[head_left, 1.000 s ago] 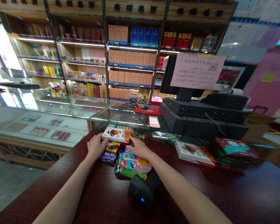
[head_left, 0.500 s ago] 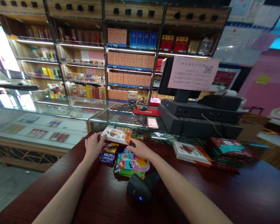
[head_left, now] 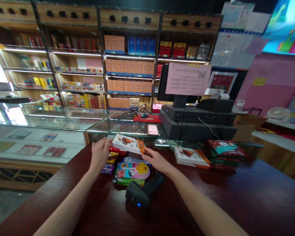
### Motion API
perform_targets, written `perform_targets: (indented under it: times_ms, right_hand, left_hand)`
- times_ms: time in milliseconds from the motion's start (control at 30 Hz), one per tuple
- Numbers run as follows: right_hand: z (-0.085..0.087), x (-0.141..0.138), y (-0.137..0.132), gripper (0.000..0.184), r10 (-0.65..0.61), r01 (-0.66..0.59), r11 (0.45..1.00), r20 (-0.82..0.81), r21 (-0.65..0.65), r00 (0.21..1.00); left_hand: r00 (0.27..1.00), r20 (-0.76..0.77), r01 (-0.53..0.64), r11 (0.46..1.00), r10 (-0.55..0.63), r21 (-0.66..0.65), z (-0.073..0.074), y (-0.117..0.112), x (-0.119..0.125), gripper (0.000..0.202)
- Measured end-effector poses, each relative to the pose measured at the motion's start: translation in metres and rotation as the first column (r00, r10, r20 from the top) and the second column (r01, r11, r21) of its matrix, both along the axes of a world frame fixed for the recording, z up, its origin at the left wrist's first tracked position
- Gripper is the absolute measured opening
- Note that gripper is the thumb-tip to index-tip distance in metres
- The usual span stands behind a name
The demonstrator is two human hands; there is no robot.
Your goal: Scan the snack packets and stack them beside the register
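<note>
A white and orange snack box (head_left: 128,143) with a picture of a brown pie is held up between my two hands, its right end tilted lower. My left hand (head_left: 100,154) grips the left end. The fingers of my right hand (head_left: 156,160) pinch the right corner. Below the box lie purple and yellow snack packs (head_left: 110,162), partly covered by my left hand. Beside them sits a pile of bright snack bags, a blue and pink one (head_left: 132,170) on top. Nearer to me a black barcode scanner (head_left: 139,193) with a blue light rests on the dark wooden counter (head_left: 108,209).
To the right are a second white and orange box (head_left: 191,157) and a stack of red and green packs (head_left: 225,152). Behind them stands a cash register (head_left: 199,123) with a monitor bearing a pink sign (head_left: 186,78). Glass showcases (head_left: 39,144) run along the left.
The box has been lifted and tilted between my hands, uncovering a red pack beneath it. My view has turned slightly to the right.
</note>
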State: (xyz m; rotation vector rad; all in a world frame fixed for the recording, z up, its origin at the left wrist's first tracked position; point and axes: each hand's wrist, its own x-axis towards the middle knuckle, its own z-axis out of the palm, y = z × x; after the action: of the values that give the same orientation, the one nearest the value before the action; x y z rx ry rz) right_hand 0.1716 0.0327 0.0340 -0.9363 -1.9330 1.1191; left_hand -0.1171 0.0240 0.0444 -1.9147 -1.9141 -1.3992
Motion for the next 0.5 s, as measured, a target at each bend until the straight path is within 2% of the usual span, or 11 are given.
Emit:
perform_targets:
  times_ms: [100,233,500]
  right_hand:
    - [-0.005,0.021,-0.005,0.064,-0.021,0.008,0.997,-0.162,-0.082,0.987]
    - [-0.013,0.048,-0.011,0.065,-0.123,0.092,0.985,-0.221,-0.146,0.967]
    - [-0.031,0.082,-0.013,0.067,-0.283,0.237,0.952,-0.259,-0.193,0.924]
  left_hand:
    - [0.99,0.043,0.138,0.99,-0.138,0.011,0.006,-0.003,0.02,0.049]
    - [0.965,0.056,0.254,0.966,-0.256,0.035,0.009,-0.003,0.046,0.04]
    - [0.921,-0.1,0.388,0.91,-0.377,0.146,-0.004,0.011,0.076,0.031]
